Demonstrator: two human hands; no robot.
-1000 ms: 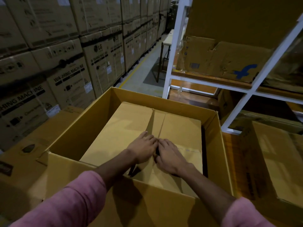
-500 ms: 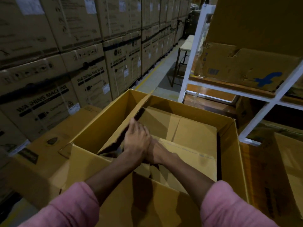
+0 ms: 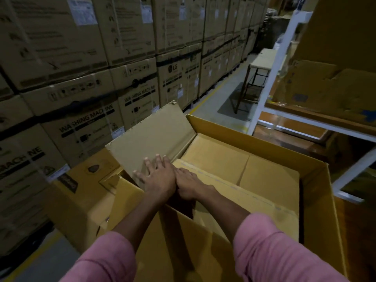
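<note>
Opening flaps: my left hand point(image 3: 160, 178), fingers splayed, pressed the raised left flap point(image 3: 150, 139); my right hand point(image 3: 191, 186) curl unclear. Next: lift the right flap point(image 3: 254, 192).

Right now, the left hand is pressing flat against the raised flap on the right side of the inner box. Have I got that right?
Not quite. The raised flap stands on the left side of the inner box, not the right. The head view shows the left hand pressing flat against it, with its fingers straight.
</note>
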